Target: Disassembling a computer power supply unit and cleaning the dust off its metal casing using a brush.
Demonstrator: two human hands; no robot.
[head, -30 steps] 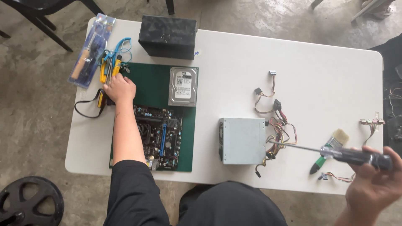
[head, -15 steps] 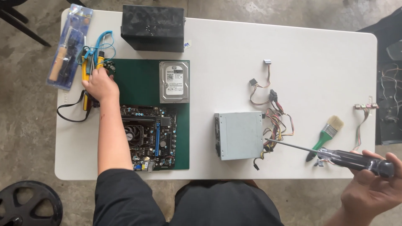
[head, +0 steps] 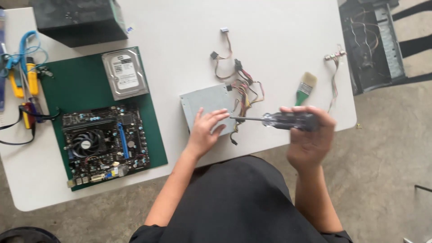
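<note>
My left hand (head: 208, 128) lies flat, fingers spread, on a grey metal power supply box (head: 202, 102) near the table's front edge. My right hand (head: 309, 135) grips the dark handle of a long screwdriver (head: 274, 119). Its shaft points left toward the box, and the tip is just above my left fingers. A bundle of coloured cables (head: 240, 85) trails from the box's right side.
A green mat (head: 78, 85) holds a motherboard (head: 103, 141) and a hard drive (head: 124, 73). A black box (head: 78, 20) stands at the back left, hand tools (head: 24, 78) at the left edge. A green-handled brush (head: 305, 88) lies right of the cables. An open computer case (head: 371, 42) sits on the floor.
My left hand left the tools at the far left and came to rest on the power supply. My right hand brought the screwdriver in over the box. The view shifted right.
</note>
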